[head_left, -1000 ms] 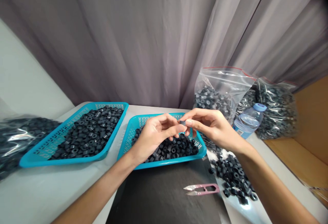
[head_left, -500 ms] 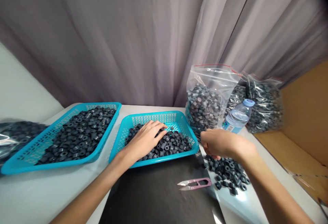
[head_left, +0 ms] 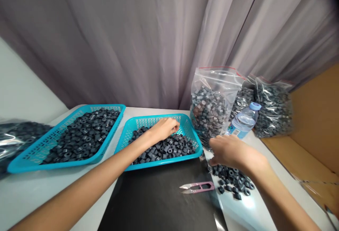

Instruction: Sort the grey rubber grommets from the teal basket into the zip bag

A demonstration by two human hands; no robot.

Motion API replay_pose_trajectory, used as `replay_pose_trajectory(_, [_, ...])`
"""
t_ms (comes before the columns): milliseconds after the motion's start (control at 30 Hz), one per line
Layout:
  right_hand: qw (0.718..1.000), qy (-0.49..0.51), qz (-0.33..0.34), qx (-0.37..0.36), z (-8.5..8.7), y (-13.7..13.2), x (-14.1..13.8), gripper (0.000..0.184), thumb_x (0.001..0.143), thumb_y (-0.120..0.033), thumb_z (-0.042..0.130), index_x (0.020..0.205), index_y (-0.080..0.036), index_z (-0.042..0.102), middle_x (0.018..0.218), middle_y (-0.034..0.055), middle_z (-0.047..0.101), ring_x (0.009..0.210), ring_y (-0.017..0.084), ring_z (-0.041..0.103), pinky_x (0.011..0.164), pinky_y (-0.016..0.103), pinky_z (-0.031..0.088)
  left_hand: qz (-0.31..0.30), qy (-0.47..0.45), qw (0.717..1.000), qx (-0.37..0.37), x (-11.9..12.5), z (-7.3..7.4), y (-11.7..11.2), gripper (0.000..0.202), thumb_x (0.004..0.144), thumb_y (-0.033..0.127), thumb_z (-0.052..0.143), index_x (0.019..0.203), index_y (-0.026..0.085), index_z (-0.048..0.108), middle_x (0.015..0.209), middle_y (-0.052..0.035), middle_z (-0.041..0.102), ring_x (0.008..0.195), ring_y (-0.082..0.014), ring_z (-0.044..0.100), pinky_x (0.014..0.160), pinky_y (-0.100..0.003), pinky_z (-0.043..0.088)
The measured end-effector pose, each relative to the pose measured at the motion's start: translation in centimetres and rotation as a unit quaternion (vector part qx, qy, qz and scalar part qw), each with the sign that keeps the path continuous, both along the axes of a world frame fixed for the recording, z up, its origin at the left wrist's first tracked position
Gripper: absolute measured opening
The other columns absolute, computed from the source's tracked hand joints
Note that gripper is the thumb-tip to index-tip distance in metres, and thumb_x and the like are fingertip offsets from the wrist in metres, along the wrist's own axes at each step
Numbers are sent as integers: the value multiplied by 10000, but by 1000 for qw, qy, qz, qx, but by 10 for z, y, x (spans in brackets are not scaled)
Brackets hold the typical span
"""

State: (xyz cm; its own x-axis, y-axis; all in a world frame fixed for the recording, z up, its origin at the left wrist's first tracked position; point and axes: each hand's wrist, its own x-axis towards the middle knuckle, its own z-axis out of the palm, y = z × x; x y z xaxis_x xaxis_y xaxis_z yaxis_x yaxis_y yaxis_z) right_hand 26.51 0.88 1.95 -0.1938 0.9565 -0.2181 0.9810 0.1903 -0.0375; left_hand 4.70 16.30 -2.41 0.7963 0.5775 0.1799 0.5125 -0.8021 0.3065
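I have my left hand (head_left: 165, 128) over the far part of the middle blue basket (head_left: 169, 160), fingers curled in; I cannot tell whether they pinch anything. Small dark rings (head_left: 169, 150) fill the basket beneath it. On the right, my right hand (head_left: 226, 149) is bent down at the far edge of a loose pile of rings (head_left: 234, 181), its fingertips hidden from me, so its grip I cannot tell. Pink-handled snips (head_left: 200, 190) lie nearer, left of that pile.
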Motion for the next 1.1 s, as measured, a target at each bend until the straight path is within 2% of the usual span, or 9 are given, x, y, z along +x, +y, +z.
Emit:
replay_pose_trajectory(133, [999, -22, 1, 29, 19, -7, -7, 129, 911, -302, 649, 848, -192, 676, 862, 113, 719, 872, 283, 701, 675, 316, 424, 22, -33, 999, -9, -19, 19, -18, 231, 971, 252, 520, 1107, 208, 701, 962, -61, 720, 873, -216, 675, 790, -328, 492])
replay_pose_trajectory(200, [998, 1, 35, 58, 23, -5, -16, 155, 973, -274, 557, 883, -192, 652, 887, 102, 707, 840, 256, 688, 660, 313, 407, 32, -59, 998, -15, -28, 32, -37, 261, 1008, 299, 466, 1117, 209, 686, 1058, -68, 681, 950, -212, 661, 866, -345, 493])
replay_pose_trajectory(333, [981, 136, 99, 91, 12, 14, -34, 93, 985, -231, 550, 1034, -199, 622, 1075, 90, 676, 956, 211, 655, 771, 286, 437, 43, -131, 987, -87, -43, 45, -78, 233, 995, 350, 518, 1055, 228, 708, 1105, -44, 611, 970, -179, 662, 907, -309, 509])
replay_pose_trajectory(467, [976, 192, 94, 42, -12, 29, -37, 232, 939, -278, 642, 1152, -188, 630, 1188, 109, 653, 1126, 242, 611, 930, 317, 445, 36, -138, 988, -58, -53, 36, -93, 201, 992, 305, 533, 1052, 250, 717, 1118, -44, 565, 1021, -191, 638, 964, -333, 495])
replay_pose_trajectory(567, [975, 204, 85, 39, -25, 32, -36, 216, 927, -254, 647, 1134, -191, 650, 1154, 99, 665, 1086, 240, 622, 924, 329, 456, 23, -141, 990, -20, -56, 27, -89, 211, 1001, 272, 519, 1026, 249, 728, 1166, -54, 554, 1118, -209, 606, 1041, -363, 446])
replay_pose_trajectory(667, [969, 228, 88, 42, -31, 34, -37, 169, 911, -189, 638, 1075, -195, 679, 1074, 75, 674, 984, 202, 629, 865, 294, 467, 15, -164, 985, -40, -57, 27, -87, 187, 984, 239, 556, 1078, 263, 716, 1175, -43, 600, 1090, -198, 618, 1007, -351, 470])
replay_pose_trajectory(833, [957, 269, 85, 61, -29, 39, -40, 119, 912, -125, 581, 908, -161, 694, 888, 48, 659, 834, 169, 598, 760, 271, 453, 39, -223, 967, -114, -56, 31, -91, 266, 939, 231, 633, 1200, 280, 660, 1147, -16, 688, 979, -173, 670, 952, -342, 526])
replay_pose_trajectory(967, [941, 326, 84, 43, -18, 39, -37, 116, 937, -209, 576, 896, -163, 675, 869, 32, 655, 794, 155, 589, 727, 263, 448, 45, -254, 956, -141, -55, 31, -93, 352, 905, 218, 678, 1249, 262, 612, 1090, -14, 706, 1000, -167, 681, 960, -326, 548])
replay_pose_trajectory(1100, [900, 431, 59, -18, -11, 37, -33, 210, 951, -357, 590, 913, -162, 657, 828, 17, 633, 764, 152, 571, 680, 261, 439, 43, -272, 948, -158, -54, 30, -94, 346, 900, 258, 694, 1234, 254, 602, 1077, -8, 710, 1005, -154, 687, 951, -300, 562])
